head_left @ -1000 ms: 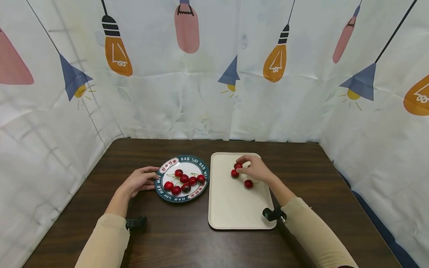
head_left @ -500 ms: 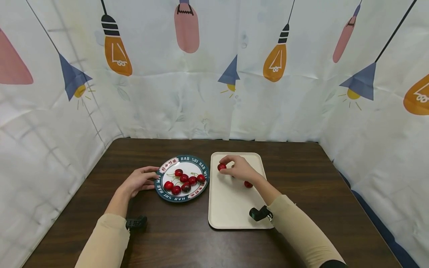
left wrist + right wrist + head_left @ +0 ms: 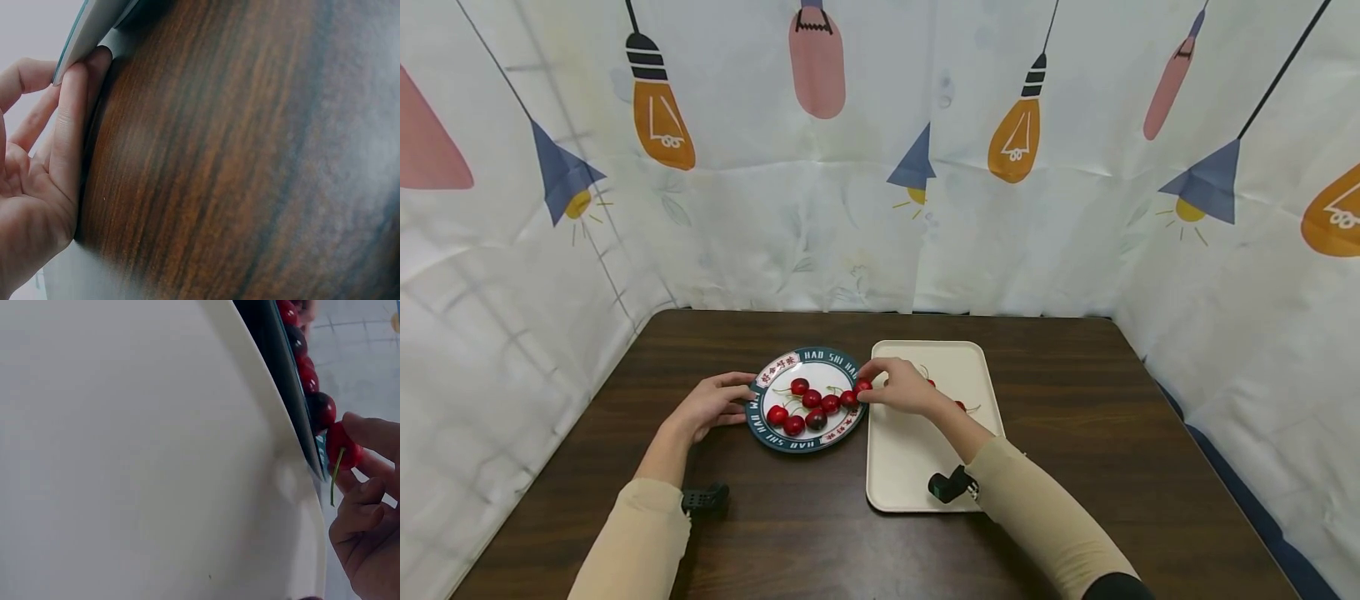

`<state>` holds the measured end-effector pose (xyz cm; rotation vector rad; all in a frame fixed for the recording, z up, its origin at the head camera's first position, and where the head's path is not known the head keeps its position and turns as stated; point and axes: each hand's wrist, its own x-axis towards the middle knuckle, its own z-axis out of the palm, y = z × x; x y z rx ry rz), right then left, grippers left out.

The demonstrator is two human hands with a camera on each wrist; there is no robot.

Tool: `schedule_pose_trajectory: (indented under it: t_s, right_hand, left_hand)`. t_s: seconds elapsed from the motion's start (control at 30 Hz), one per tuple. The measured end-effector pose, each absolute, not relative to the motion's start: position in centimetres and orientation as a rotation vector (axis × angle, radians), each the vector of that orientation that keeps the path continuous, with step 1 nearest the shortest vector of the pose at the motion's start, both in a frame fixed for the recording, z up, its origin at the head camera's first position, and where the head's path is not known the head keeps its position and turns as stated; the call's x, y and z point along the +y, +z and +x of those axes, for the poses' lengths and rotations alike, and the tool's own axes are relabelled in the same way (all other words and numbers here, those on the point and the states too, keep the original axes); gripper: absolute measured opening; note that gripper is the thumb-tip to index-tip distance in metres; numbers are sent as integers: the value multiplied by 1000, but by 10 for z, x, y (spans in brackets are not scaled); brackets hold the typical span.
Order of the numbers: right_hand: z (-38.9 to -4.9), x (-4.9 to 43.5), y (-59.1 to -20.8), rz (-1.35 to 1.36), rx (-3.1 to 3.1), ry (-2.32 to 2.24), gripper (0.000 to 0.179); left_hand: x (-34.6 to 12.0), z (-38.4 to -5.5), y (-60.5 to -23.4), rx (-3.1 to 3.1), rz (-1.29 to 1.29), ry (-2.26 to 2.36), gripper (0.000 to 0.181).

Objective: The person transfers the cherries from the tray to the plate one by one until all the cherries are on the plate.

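Note:
My left hand (image 3: pixel 717 406) holds the left rim of a round plate (image 3: pixel 775 439) with a dark green border; in the left wrist view its fingers lie on both sides of the plate edge (image 3: pixel 78 47). Several cherries (image 3: pixel 812 399) with stems lie on the plate. My right hand (image 3: pixel 904 390) pinches a red cherry (image 3: pixel 864 387) between thumb and fingers at the plate's right rim. The right wrist view shows this cherry (image 3: pixel 342 447) with its green stem hanging down, close by the plate's cherries. Behind the right hand, two cherries (image 3: pixel 960 406) on the tray are partly hidden.
A cream rectangular tray (image 3: pixel 898 475) lies right beside the plate. Both stand on a dark wooden table (image 3: pixel 790 525). A white curtain (image 3: pixel 850 233) with printed lamps surrounds the table's back and sides.
The right hand has carried one cherry leftward from the tray to the plate's right rim. The left hand and the plate have stayed in place.

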<state>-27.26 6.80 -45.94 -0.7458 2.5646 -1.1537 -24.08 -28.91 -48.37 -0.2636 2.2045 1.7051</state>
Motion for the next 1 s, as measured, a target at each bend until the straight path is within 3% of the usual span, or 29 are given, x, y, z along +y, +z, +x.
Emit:
schedule_pose_trajectory:
  t_s: [0.53,1.0]
  right_hand:
    - [-272,43,-464,-761,2518,-1141,39]
    - [-274,29,-466,-666,2540,-1209,34]
  left_hand:
    - [-288,-240,-482,2225,-272,1683,54]
    - [-289,-238,-483,2222,-268,1679,56]
